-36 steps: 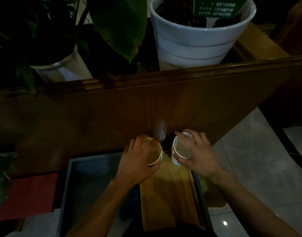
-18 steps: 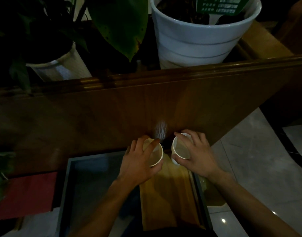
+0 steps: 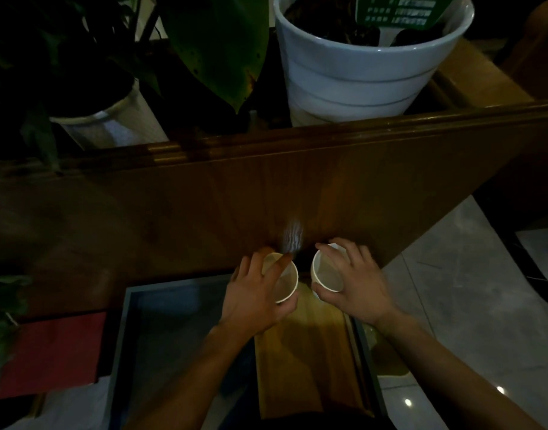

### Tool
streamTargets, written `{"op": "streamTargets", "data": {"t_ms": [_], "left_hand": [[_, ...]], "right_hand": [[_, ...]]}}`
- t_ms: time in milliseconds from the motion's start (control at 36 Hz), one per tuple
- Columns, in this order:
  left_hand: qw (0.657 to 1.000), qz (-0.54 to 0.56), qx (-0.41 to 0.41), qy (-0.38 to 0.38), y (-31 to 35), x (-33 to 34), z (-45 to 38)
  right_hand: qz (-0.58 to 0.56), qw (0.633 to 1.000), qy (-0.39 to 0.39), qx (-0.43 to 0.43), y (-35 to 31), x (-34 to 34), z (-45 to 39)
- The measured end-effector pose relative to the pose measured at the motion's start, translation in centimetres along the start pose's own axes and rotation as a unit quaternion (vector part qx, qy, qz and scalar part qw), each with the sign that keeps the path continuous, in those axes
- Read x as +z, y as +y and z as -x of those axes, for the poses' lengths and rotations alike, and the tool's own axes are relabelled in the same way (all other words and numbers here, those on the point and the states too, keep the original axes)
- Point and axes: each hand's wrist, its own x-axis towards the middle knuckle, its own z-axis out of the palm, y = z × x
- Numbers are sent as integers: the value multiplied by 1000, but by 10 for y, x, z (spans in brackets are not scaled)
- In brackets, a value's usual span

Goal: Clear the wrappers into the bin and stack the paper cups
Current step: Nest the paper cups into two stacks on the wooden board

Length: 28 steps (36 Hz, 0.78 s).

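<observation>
Two white paper cups sit side by side, mouths up, low in the dim head view. My left hand [image 3: 254, 296] wraps the left paper cup [image 3: 285, 280], fingers over its rim. My right hand [image 3: 356, 283] grips the right paper cup [image 3: 327, 271] from its right side. A small gap separates the cups. Both are above the far end of a yellowish wooden strip [image 3: 306, 358] inside a dark grey-rimmed glass surface [image 3: 123, 336]. No wrappers or bin can be made out.
A brown wooden partition [image 3: 204, 206] rises right behind the cups. Above it stand a large white plant pot [image 3: 353, 76] and a smaller pot [image 3: 111, 125] among dark leaves. Grey tiled floor [image 3: 471, 305] lies to the right, a red surface [image 3: 55, 349] at lower left.
Both hands keep their grip on the cups and have barely shifted; the view has tilted slightly.
</observation>
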Motion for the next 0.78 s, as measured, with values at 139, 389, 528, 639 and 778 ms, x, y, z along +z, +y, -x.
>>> {"op": "streamTargets", "data": {"t_ms": [139, 389, 528, 639, 778], "left_hand": [[1000, -4, 3, 18, 1, 1, 2], [999, -40, 0, -5, 7, -7, 0], [998, -52, 11, -16, 8, -10, 4], [999, -39, 14, 3, 8, -13, 12], [999, -1, -6, 36, 9, -22, 31]], "right_hand": [[3, 1000, 5, 2, -1, 1, 3], [45, 999, -22, 6, -5, -6, 2], [65, 997, -43, 11, -10, -11, 8], [52, 998, -28, 19, -19, -16, 18], [23, 999, 15, 38, -32, -26, 36]]}}
